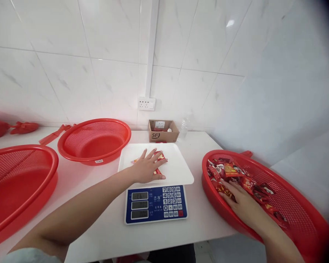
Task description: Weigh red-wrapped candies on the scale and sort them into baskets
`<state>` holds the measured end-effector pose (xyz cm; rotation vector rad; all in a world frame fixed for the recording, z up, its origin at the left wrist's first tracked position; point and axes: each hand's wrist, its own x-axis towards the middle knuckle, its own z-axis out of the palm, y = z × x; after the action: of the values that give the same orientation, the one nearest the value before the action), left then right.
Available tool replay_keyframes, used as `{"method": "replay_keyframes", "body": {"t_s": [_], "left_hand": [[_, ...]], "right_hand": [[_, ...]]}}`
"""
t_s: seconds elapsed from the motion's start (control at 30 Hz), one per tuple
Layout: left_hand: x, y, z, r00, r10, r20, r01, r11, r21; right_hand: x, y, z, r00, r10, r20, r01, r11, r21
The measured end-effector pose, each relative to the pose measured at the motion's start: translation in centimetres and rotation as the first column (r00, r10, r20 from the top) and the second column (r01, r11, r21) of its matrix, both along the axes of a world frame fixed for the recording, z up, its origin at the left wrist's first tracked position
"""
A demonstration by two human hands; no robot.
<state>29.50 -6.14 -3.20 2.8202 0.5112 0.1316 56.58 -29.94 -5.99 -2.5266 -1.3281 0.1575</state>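
Note:
My left hand (148, 166) is spread flat over the white weighing pan of a digital scale (178, 170). Beneath its fingers lie a few red snack packets (160, 156), partly covered by the hand. Below the pan sits the scale's blue panel (156, 204), with three small displays and a keypad. On the right, my right hand (239, 201) reaches into a red plastic basket (296, 193) and rests on a heap of small wrapped snacks (235, 171). Its visible fingers are stretched out over the packets, and no packet is clearly gripped.
Two red perforated baskets stand on the left, one at the back (94, 159) and one nearer (48, 182). Behind the scale are a small cardboard box (164, 136) and a clear plastic bottle (183, 128). Red bags (24, 128) lie along the tiled wall.

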Motion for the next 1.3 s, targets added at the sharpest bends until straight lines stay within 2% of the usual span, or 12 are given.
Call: {"method": "replay_keyframes", "body": {"t_s": [0.07, 0.17, 0.37, 0.67, 0.83, 0.93, 1.07, 1.2, 1.3], "left_hand": [[1.0, 0.6, -0.3, 0.999, -0.033, -0.038, 0.032, 0.999, -0.023], [1.7, 0.7, -0.7, 0.994, -0.08, -0.08, 0.075, 0.996, -0.055], [0.6, -0.3, -0.5, 0.984, -0.174, -0.046, 0.172, 0.984, -0.044], [-1.4, -2.0, -1.1, 0.972, -0.237, 0.009, 0.237, 0.972, -0.003], [-2.3, -4.0, -1.6, 0.964, -0.254, 0.073, 0.245, 0.963, 0.113], [-3.3, -6.2, -2.5, 0.925, -0.309, 0.222, 0.282, 0.948, 0.147], [-4.9, -9.1, -4.7, 0.786, -0.453, 0.42, 0.394, 0.891, 0.225], [-5.9, -10.5, -6.9, 0.74, -0.402, 0.539, 0.327, 0.916, 0.234], [-6.3, -10.7, -8.1, 0.734, -0.35, 0.582, 0.3, 0.936, 0.185]], "right_hand": [[0.0, -0.4, 0.1, 0.998, 0.011, -0.059, -0.015, 0.998, -0.054], [-0.2, -0.4, 0.4, 0.994, 0.057, -0.088, -0.062, 0.997, -0.053], [0.7, -0.1, -0.2, 0.992, 0.088, -0.087, -0.088, 0.996, 0.007], [0.3, 0.0, -0.2, 0.986, -0.012, -0.165, 0.002, 0.998, -0.061], [0.2, 0.2, 0.0, 0.985, -0.053, -0.162, 0.043, 0.997, -0.069], [0.1, 0.1, 0.1, 0.988, -0.052, -0.148, 0.044, 0.997, -0.057], [0.2, -0.2, -0.1, 0.99, -0.024, -0.135, 0.02, 0.999, -0.03], [0.3, -0.3, -0.4, 0.995, -0.039, -0.095, 0.038, 0.999, -0.013], [0.0, -0.2, -0.1, 0.992, -0.11, -0.068, 0.111, 0.994, 0.018]]}}
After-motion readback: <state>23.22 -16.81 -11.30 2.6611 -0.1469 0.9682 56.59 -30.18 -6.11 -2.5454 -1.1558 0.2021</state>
